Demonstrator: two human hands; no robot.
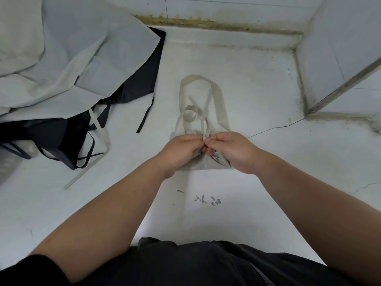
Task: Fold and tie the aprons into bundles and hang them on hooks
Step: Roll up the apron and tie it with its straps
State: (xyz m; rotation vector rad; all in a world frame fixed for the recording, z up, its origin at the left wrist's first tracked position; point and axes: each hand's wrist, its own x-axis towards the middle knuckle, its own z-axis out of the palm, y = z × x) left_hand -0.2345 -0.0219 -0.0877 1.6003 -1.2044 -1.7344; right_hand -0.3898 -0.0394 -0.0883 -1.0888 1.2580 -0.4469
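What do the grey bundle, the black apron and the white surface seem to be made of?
Bundle: thin matte woven cloth, probably; it creases softly.
Black apron: similar thin cloth, with narrow flat ties.
Surface: hard, smooth, maybe stone or painted concrete; hairline cracks show.

Your left grip (181, 150) and right grip (233, 150) cover the middle of the beige bundle (206, 165), so where its tie (204, 129) crosses stays hidden. The apron pile (61, 58) runs off the left edge, partly burying the black aprons (142, 83).
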